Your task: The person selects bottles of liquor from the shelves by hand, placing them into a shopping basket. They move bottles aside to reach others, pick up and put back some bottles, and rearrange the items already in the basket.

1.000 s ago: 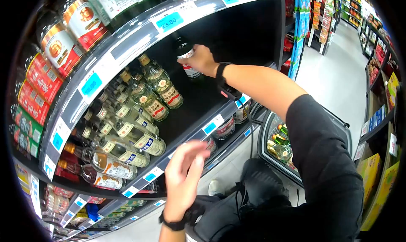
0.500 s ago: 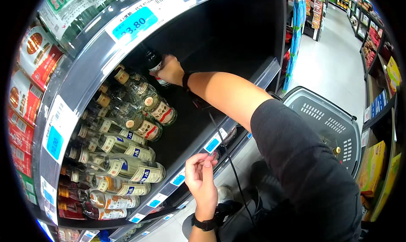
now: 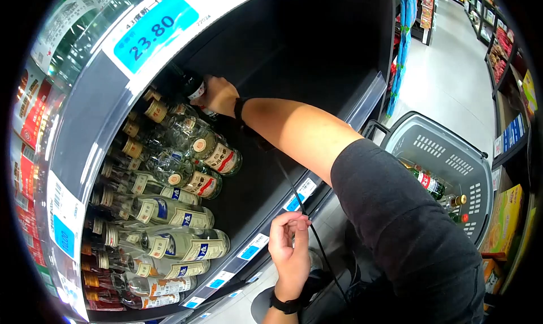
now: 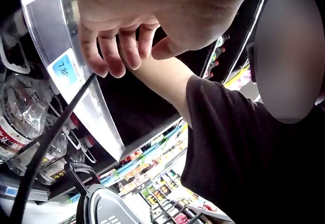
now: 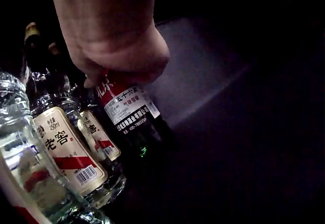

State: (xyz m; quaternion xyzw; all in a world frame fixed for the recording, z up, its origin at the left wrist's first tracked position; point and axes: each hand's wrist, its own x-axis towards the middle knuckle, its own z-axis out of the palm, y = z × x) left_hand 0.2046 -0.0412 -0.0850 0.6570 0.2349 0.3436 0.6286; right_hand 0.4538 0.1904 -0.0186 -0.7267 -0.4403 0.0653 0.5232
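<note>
Deep in the dark shelf, the right hand point(image 3: 219, 95) grips a dark green bottle point(image 3: 193, 85) with a red and white label. In the right wrist view, the hand point(image 5: 119, 56) wraps the upper part of this bottle point(image 5: 134, 109), which stands beside clear bottles with cream labels point(image 5: 68, 150). Clear bottles with red-striped labels point(image 3: 222, 159) stand just in front of it in the head view. The left hand point(image 3: 291, 247) hangs outside the shelf edge, fingers loosely curled and holding nothing; the left wrist view shows its relaxed fingers point(image 4: 109, 48).
Several bottles with blue-marked labels point(image 3: 195, 249) fill the shelf's near end. A price rail point(image 3: 254, 246) edges the shelf. A grey basket point(image 3: 447, 148) with bottles inside stands at the right, beside the aisle. A black cable point(image 3: 317, 236) passes the left hand.
The right hand and its bottle have moved left, beside the clear bottles. The left hand has moved right and its fingers have curled loosely. The view has come closer to the shelf.
</note>
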